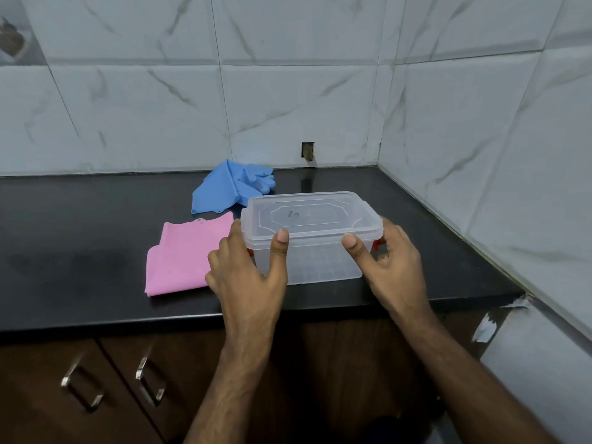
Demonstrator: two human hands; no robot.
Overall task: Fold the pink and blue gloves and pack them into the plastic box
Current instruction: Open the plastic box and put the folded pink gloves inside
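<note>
A clear plastic box (315, 261) with its lid (307, 216) on and red side clips stands on the black counter, near the front edge. My left hand (250, 267) grips its left end, thumb up against the lid rim. My right hand (387, 261) grips its right end the same way. Pink gloves (182, 254) lie flat on the counter just left of the box, partly hidden by my left hand. Blue gloves (227, 187) lie behind the box toward the wall, fingers pointing right.
The black counter (80, 251) meets tiled walls at the back and on the right, forming a corner. A small hole (308, 151) shows in the back wall. Brown cabinet doors with metal handles (149, 382) sit below the counter.
</note>
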